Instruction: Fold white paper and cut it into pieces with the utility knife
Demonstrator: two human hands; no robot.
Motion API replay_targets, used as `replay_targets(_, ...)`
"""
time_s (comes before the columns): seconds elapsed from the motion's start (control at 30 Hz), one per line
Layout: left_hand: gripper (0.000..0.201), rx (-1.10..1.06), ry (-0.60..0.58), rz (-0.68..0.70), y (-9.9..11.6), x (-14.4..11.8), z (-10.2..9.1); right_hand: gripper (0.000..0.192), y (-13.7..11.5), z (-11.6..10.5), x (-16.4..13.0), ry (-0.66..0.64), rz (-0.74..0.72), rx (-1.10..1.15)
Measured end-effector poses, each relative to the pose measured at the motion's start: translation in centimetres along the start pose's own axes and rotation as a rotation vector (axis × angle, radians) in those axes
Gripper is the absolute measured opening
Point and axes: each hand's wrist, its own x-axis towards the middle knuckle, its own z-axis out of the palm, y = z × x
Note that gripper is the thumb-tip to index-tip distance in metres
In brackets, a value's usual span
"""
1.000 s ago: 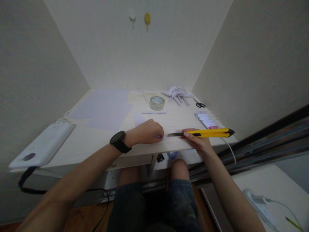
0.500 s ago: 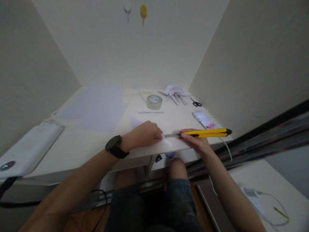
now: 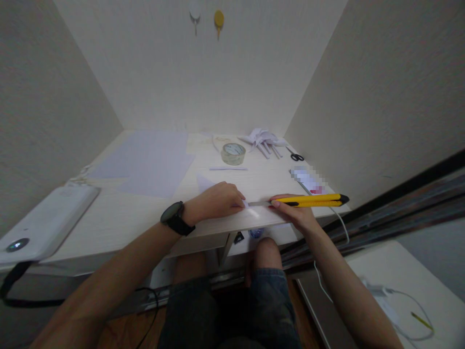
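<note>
Yellow plastic with a black tip marks the utility knife [image 3: 308, 199], which lies nearly level across the front right part of the pale wooden desk [image 3: 119, 218] in the head view. The right hand [image 3: 296, 213] has its fingers wrapped around the knife body from below, a fingertip pressed on the front of the handle, and the bare metal blade reaches left toward the other hand. The left hand [image 3: 216, 201], with a dark watch [image 3: 176, 219] on its wrist, is curled palm down near the desk's front edge, its fingertips pressed together on a small piece of white paper [image 3: 203, 183]; the blade tip meets that paper just beside those fingertips. Whether the blade has entered the paper cannot be told.

Farther back on the desk stand a roll of clear tape [image 3: 233, 153], a thin paper strip [image 3: 228, 168] just in front of it, a pile of folded paper pieces [image 3: 262, 139] and small scissors [image 3: 297, 156]. Large pale sheets [image 3: 145, 162] lie toward the left, and a white device [image 3: 43, 223] rests at the left edge.
</note>
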Motion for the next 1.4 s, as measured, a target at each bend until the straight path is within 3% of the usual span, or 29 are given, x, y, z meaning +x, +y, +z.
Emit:
replay_targets(0.27,0.020,-0.015,-0.048,0.011,-0.1,0.2,0.0,0.027,-3.0,0.0,0.5,-0.086,-0.106,-0.183)
replay_targets(0.43,0.018,-0.025,-0.078,-0.074,-0.5,0.7,0.1,0.025,-4.2,-0.1,1.1,-0.147,-0.136,-0.248)
replay_targets(0.67,0.017,-0.008,-0.210,-0.107,-0.3,2.4,-1.0,0.022,-4.0,-0.2,1.6,-0.153,-0.169,-0.245)
replay_targets(0.93,0.018,-0.018,-0.267,-0.141,0.0,2.4,-1.8,0.022,-4.7,0.2,1.2,-0.192,-0.203,-0.267)
replay_targets(1.2,0.042,-0.041,-0.434,-0.287,0.4,3.9,-2.7,0.024,-4.2,-0.3,1.7,-0.199,-0.187,-0.257)
replay_targets(1.4,0.025,-0.166,-0.425,-0.273,-1.2,4.8,-2.1,0.023,-4.0,-0.5,1.8,-0.220,-0.196,-0.257)
